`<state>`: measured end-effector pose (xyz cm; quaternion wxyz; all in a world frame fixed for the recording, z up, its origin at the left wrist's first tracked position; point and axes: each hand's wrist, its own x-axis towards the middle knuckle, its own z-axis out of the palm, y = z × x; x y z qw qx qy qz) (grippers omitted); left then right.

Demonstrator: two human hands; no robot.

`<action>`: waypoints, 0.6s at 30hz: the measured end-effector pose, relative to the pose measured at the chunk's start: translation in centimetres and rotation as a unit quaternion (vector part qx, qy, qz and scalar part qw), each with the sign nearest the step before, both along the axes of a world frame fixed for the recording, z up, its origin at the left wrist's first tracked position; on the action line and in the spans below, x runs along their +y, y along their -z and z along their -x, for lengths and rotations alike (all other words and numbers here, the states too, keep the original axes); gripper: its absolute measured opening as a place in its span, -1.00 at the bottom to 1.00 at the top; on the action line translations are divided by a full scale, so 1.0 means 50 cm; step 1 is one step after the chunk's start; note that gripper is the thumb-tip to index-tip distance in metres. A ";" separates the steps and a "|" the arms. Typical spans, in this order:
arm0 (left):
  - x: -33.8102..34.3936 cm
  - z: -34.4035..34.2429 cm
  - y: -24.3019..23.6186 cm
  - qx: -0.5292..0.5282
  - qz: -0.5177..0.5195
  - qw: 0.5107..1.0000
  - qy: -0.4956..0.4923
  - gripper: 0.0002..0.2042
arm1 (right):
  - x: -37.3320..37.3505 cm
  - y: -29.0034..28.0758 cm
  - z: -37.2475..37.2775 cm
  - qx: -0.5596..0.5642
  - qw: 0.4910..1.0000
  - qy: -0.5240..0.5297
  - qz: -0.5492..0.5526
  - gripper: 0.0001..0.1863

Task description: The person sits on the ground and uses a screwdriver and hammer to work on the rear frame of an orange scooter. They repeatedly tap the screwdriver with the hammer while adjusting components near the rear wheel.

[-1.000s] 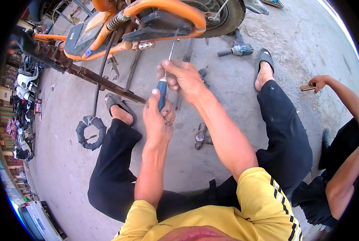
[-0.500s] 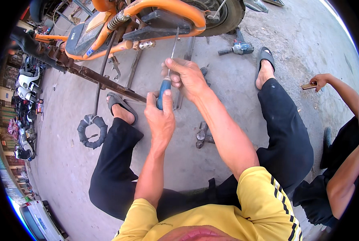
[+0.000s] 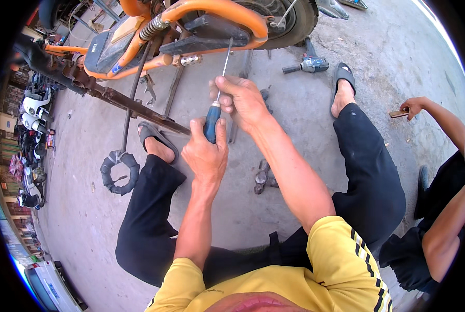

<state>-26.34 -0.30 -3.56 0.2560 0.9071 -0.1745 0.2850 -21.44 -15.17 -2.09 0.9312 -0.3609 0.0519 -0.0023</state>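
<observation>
A screwdriver (image 3: 212, 120) with a blue handle and a long thin shaft points away from me. My left hand (image 3: 206, 151) is closed round its handle. With thumb and fingers, my right hand (image 3: 237, 99) pinches the shaft just above the handle. The tip meets the black plastic cover (image 3: 211, 34) on the orange two-wheeler frame (image 3: 222, 6); whether it sits in a screw there is too small to tell.
A cordless impact wrench (image 3: 313, 64) lies on the concrete beyond, a hammer (image 3: 262, 178) between my legs. A rusty metal beam (image 3: 133, 106) and a rod with a black ring (image 3: 120, 171) stand at left. At right, another person's hand (image 3: 413, 107) holds a small flat brown piece.
The screwdriver handle has turned slightly in my left hand, and the left thumb has shifted a little. My right hand stays on the shaft.
</observation>
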 end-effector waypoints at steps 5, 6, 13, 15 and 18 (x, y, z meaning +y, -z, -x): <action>0.007 0.006 -0.056 0.511 0.630 0.568 0.138 -0.59 | 0.003 -0.012 0.000 0.010 0.999 -0.001 0.039 -0.73; 0.015 -0.001 -0.050 0.538 0.645 0.520 0.153 -0.58 | -0.001 -0.003 -0.008 0.006 1.000 0.001 0.029 -0.72; -0.023 0.016 -0.037 0.130 0.284 0.948 0.061 -0.61 | -0.011 -0.006 -0.014 0.016 0.999 0.016 0.033 -0.70; -0.025 0.011 -0.035 0.214 0.364 0.903 0.074 -0.63 | -0.011 0.000 -0.011 0.023 0.999 0.015 0.037 -0.70; -0.026 0.011 -0.033 0.339 0.477 0.806 0.086 -0.66 | -0.013 -0.001 -0.001 0.016 0.999 0.006 0.036 -0.69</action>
